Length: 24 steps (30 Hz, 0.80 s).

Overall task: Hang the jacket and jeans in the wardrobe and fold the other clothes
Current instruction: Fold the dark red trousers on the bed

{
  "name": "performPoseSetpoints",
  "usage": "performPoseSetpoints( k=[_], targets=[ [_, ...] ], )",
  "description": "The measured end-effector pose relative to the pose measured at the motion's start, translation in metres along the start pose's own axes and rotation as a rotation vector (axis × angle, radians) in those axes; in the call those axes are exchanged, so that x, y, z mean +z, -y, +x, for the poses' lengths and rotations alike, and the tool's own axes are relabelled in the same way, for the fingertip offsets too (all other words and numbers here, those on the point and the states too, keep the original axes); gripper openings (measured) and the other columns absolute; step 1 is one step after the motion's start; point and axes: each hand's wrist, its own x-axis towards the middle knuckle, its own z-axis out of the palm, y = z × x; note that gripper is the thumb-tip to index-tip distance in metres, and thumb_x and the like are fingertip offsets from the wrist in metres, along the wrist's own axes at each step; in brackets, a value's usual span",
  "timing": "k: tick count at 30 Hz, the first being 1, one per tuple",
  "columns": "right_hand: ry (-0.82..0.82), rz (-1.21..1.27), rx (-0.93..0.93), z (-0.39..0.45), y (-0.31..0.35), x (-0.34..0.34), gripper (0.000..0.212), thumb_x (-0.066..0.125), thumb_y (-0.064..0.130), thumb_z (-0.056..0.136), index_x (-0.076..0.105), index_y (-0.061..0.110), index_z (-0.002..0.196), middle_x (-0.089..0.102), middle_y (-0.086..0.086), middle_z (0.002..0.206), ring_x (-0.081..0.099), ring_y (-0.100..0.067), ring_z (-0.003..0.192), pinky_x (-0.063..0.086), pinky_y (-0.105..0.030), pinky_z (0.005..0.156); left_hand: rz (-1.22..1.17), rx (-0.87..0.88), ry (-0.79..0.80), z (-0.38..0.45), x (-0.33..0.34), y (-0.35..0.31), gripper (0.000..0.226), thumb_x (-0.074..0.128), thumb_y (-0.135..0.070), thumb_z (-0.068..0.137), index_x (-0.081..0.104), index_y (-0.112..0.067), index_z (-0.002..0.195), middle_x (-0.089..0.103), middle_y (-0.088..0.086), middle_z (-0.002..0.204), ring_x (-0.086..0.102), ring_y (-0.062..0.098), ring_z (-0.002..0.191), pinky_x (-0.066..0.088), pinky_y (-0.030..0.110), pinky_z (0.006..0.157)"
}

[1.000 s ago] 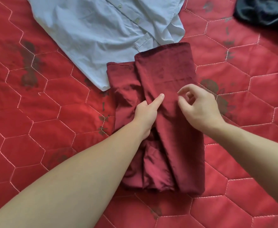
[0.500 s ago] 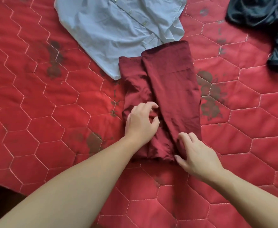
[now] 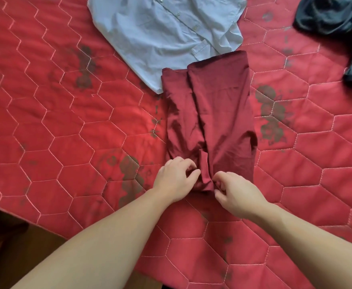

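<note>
Open red quilt (image 3: 52,126) left of the maroon garment (image 3: 210,113), no obstacles there. Far end blocked: light blue shirt (image 3: 162,32) touching the garment's far left corner. Right side open quilt up to the dark clothes (image 3: 341,19) at the far right corner, well apart. Near end occupied by left hand (image 3: 176,178) and right hand (image 3: 236,193), both pinching the hem.

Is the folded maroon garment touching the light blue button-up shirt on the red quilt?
Touching. In the head view the maroon garment's far end lies over the light blue shirt's lower hem and pocket corner, with no red quilt showing between them.
</note>
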Motion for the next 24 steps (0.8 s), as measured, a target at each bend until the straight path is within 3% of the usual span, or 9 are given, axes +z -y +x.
performPoseSetpoints(
  k=[3,7,12,14,15,17,19,21,24],
  targets=[
    [0.01,0.016,0.008,0.0,-0.002,-0.003,0.014,0.049,0.031,0.087,0.052,0.029,0.1,0.052,0.01,0.089,0.056,-0.021,0.086,0.049,-0.035,0.073,-0.001,0.005,-0.202,0.011,-0.007,-0.001,0.019,0.058,-0.037,0.091,0.065,-0.03,0.106,0.06,-0.004,0.106,0.055,0.022,0.104,0.043,0.038,0.093],
    [0.022,0.063,0.006,0.002,-0.004,-0.004,0.016,0.053,0.028,0.084,0.052,0.03,0.099,0.052,0.01,0.087,0.055,-0.019,0.083,0.049,-0.037,0.074,0.075,0.172,-0.035,0.01,-0.01,-0.005,0.027,0.053,-0.048,0.092,0.061,-0.033,0.113,0.059,-0.005,0.105,0.058,0.022,0.103,0.045,0.039,0.09],
    [-0.301,0.074,0.003,-0.008,-0.009,0.002,0.014,0.058,0.013,0.079,0.052,0.022,0.089,0.047,0.005,0.079,0.051,-0.023,0.069,0.045,-0.037,0.06,0.269,0.497,-0.243,-0.002,0.011,0.0,0.033,0.05,-0.044,0.085,0.062,-0.027,0.111,0.058,-0.002,0.097,0.054,0.022,0.079,0.043,0.035,0.066],
    [-0.364,0.021,-0.083,-0.01,-0.015,0.004,0.008,0.054,0.01,0.074,0.053,0.016,0.079,0.046,0.002,0.074,0.049,-0.029,0.062,0.044,-0.039,0.053,0.38,0.515,-0.129,-0.003,0.019,0.005,0.04,0.041,-0.049,0.087,0.068,-0.026,0.105,0.061,-0.001,0.097,0.057,0.025,0.082,0.042,0.035,0.066],
    [-0.387,-0.009,-0.118,-0.011,-0.02,0.005,0.008,0.049,0.012,0.07,0.054,0.014,0.076,0.047,0.001,0.073,0.048,-0.03,0.061,0.043,-0.039,0.052,0.42,0.444,-0.029,-0.005,0.02,0.006,0.051,0.033,-0.057,0.087,0.067,-0.028,0.111,0.06,-0.001,0.106,0.056,0.025,0.092,0.042,0.037,0.072],
    [-0.406,-0.069,-0.154,-0.015,-0.029,0.005,0.021,0.043,0.014,0.062,0.058,0.015,0.078,0.052,0.001,0.079,0.051,-0.029,0.07,0.042,-0.037,0.059,0.464,0.299,0.101,-0.009,0.02,0.006,0.069,0.023,-0.071,0.083,0.053,-0.032,0.131,0.048,-0.001,0.131,0.046,0.024,0.115,0.038,0.039,0.089],
    [-0.374,-0.177,-0.159,-0.022,-0.039,0.005,0.042,0.05,0.013,0.054,0.062,0.02,0.094,0.057,0.001,0.098,0.054,-0.027,0.09,0.042,-0.038,0.072,0.49,0.292,0.122,-0.013,0.021,0.004,0.071,0.038,-0.073,0.083,0.038,-0.033,0.142,0.034,-0.001,0.143,0.035,0.023,0.126,0.032,0.038,0.1],
    [-0.246,-0.363,-0.185,-0.028,-0.05,0.007,0.07,0.058,0.018,0.048,0.058,0.024,0.118,0.055,-0.002,0.124,0.05,-0.028,0.113,0.039,-0.043,0.089,0.547,0.325,0.102,-0.016,0.022,0.005,0.071,0.057,-0.051,0.083,0.028,-0.034,0.146,0.027,0.0,0.148,0.031,0.025,0.129,0.029,0.038,0.101],
    [-0.093,-0.53,-0.194,-0.026,-0.06,0.01,0.094,0.067,0.024,0.045,0.048,0.025,0.137,0.045,-0.009,0.144,0.043,-0.034,0.128,0.035,-0.05,0.1,0.602,0.291,0.054,-0.015,0.022,0.009,0.077,0.062,-0.026,0.08,0.025,-0.037,0.146,0.024,0.002,0.15,0.031,0.026,0.13,0.028,0.037,0.099]
  ],
)
